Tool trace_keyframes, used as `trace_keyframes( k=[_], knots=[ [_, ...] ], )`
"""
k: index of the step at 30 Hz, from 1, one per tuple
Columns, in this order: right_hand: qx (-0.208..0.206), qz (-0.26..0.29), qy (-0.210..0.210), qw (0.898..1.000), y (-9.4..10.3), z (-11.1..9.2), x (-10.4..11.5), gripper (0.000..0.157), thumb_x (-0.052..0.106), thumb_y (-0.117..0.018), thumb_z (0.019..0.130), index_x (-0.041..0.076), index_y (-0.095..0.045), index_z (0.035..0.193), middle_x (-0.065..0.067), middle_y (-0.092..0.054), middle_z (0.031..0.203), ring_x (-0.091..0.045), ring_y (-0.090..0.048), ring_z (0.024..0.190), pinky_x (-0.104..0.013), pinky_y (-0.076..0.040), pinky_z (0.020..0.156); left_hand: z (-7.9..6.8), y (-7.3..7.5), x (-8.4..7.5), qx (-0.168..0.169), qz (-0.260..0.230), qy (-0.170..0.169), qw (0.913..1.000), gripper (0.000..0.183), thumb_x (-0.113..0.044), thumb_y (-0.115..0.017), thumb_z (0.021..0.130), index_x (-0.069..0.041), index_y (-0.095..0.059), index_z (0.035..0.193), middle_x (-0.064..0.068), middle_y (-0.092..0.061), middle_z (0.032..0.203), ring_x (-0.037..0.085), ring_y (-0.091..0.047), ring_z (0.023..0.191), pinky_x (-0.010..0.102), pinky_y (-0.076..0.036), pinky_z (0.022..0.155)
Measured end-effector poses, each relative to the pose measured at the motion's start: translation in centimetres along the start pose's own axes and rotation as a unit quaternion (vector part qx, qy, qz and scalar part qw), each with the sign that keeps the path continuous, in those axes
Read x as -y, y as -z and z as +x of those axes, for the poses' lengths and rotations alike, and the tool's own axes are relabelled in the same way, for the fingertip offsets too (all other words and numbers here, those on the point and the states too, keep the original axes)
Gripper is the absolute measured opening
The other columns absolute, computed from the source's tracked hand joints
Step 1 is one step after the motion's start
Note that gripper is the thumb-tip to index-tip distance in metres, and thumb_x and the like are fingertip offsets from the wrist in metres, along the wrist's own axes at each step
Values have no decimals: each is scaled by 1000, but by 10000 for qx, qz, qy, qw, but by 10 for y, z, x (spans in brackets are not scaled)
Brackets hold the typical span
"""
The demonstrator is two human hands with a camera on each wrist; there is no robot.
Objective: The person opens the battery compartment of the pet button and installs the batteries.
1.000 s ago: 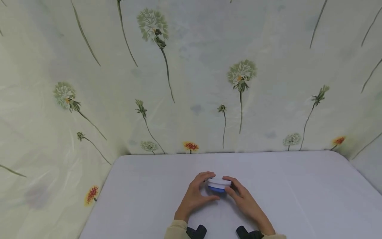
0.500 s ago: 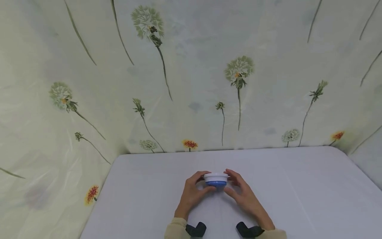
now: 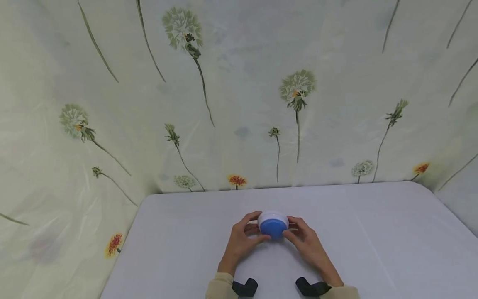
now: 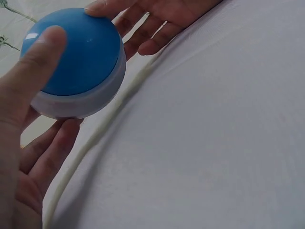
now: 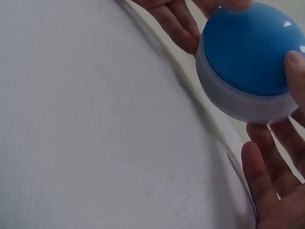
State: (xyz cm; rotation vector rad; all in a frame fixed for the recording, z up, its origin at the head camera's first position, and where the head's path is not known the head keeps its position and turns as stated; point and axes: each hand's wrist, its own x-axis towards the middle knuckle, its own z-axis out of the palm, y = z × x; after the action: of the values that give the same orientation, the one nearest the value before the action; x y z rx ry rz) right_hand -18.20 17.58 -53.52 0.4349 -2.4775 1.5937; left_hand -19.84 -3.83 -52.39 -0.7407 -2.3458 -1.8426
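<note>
A round white object with a smooth, domed blue face [image 3: 274, 228] is held between both hands above the white table; its exact kind cannot be told. My left hand [image 3: 239, 241] grips its left side, the thumb on the blue face and fingers against the white rim [image 4: 83, 105]. On the other side my right hand [image 3: 308, 247] grips it likewise, its thumb at the edge of the blue face and several fingers behind the white part. The blue face tilts towards me, so the opposite side of the object is hidden.
The table [image 3: 186, 241] has a white cover and a rounded far corner on each side. Behind it hangs a curtain-like sheet [image 3: 239, 104] printed with dandelions. Dark wrist mounts [image 3: 245, 287] sit by the beige sleeves [image 3: 220, 286].
The object has turned from its white side on top to its blue face tilted towards me. My right thumb, apart from it half a second ago, now touches it.
</note>
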Motion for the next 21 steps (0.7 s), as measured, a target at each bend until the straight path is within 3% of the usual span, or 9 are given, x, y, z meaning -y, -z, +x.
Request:
trace_keyframes(
  k=[4,8,12,15,21],
  knots=[
    [-184,413,-260,9986,1,0,9,50,20,-58,85,9,-37,130,-10,-48,115,-13,-54,97,-19,-49,75,1,0,5,270,-61,-200,9994,72,-14,-75,68,-13,-41,131,6,-49,128,21,-64,92,34,-51,79],
    [-291,659,-421,9965,1,2,8,47,19,-56,87,7,-36,128,-10,-45,116,-17,-56,95,-18,-50,74,4,-2,20,419,66,-499,9979,73,-10,-73,69,-16,-39,133,4,-47,127,18,-64,93,29,-51,78],
    [-268,358,-445,9980,0,1,11,44,21,-55,87,10,-40,127,-5,-46,121,-18,-55,98,-18,-49,75,4,-3,20,314,230,-694,9968,73,-2,-73,68,-9,-40,132,9,-46,127,18,-64,92,26,-51,76],
    [-156,38,-191,9997,-2,0,10,53,21,-60,84,11,-38,131,-7,-44,125,-22,-53,101,-23,-50,77,4,-4,22,172,364,-700,9967,71,-1,-72,68,-5,-40,131,12,-43,129,20,-64,90,25,-52,74],
    [-43,-531,208,9984,-6,1,-11,69,27,-69,75,17,-36,135,-1,-44,124,-15,-50,104,-33,-49,81,4,-8,40,-185,1184,-508,9915,67,-20,-73,69,-17,-44,129,-2,-47,126,7,-61,85,18,-51,69]
  ],
)
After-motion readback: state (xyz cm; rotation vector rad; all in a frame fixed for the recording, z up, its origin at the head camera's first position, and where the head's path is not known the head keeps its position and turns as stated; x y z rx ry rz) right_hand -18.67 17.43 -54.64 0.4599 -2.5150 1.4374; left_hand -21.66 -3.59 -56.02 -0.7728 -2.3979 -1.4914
